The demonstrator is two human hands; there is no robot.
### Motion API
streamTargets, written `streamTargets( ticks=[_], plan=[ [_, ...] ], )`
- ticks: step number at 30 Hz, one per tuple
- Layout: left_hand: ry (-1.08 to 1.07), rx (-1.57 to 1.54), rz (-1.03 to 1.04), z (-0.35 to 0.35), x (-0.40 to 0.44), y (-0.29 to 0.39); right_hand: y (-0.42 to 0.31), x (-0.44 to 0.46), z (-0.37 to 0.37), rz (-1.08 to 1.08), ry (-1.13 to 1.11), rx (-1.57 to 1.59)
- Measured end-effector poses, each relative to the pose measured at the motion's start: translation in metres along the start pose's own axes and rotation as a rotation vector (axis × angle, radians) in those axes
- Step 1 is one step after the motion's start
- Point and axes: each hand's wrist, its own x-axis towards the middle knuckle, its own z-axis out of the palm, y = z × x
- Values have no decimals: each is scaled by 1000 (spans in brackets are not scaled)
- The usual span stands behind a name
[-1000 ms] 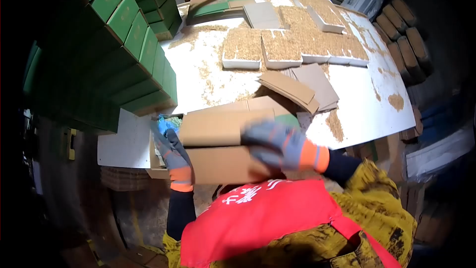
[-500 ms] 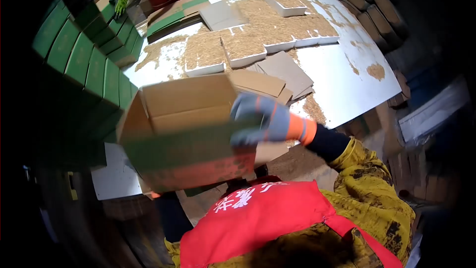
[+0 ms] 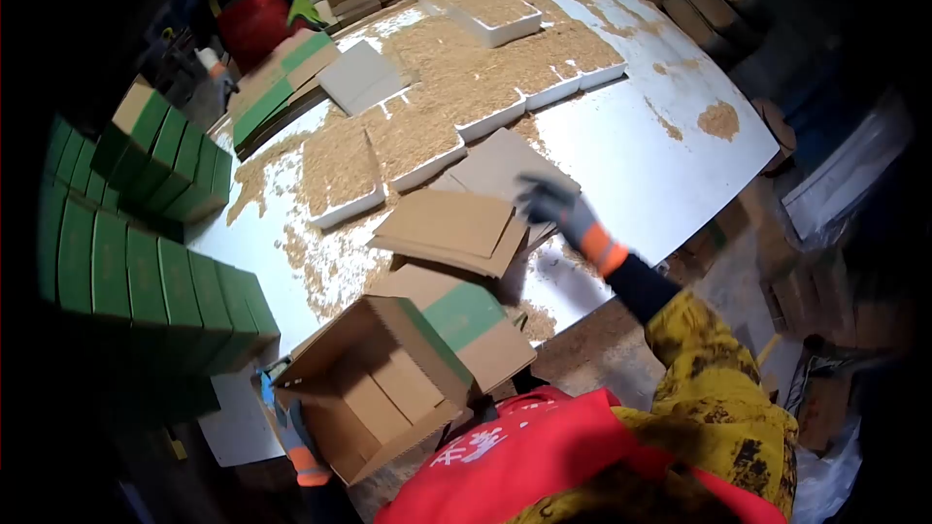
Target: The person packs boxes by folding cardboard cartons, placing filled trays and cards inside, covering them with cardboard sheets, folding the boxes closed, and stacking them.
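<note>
An open cardboard box [image 3: 386, 390] sits at seven o'clock, the left hand [image 3: 292, 433] touching its eight-o'clock side; I cannot tell whether those fingers close on it. Near three o'clock, the right hand [image 3: 565, 211] holds its fingers apart just beside brown cardboard sheets [image 3: 447, 223].

Grey gloves [image 3: 563, 209] have orange cuffs [image 3: 607, 250]; the dim undersleeves [image 3: 641, 285] look navy; the yellow sleeve [image 3: 704, 349] is black-blotched, the red apron [image 3: 539, 432] white-lettered.
</note>
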Motion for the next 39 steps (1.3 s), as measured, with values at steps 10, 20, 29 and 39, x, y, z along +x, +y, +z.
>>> streamTargets(
  ticks=[10,20,29,39],
  plan=[
    [143,-529,-214,0,-22,-60,130,275,-188,15,460,-1033],
    [188,-695,-597,-14,4,28,124,262,-222,30,390,-1172],
    [214,-649,-644,-29,17,61,112,294,-213,258,274,-1173],
    [247,-695,-664,-26,24,98,113,14,-245,86,363,-1069]
  ],
)
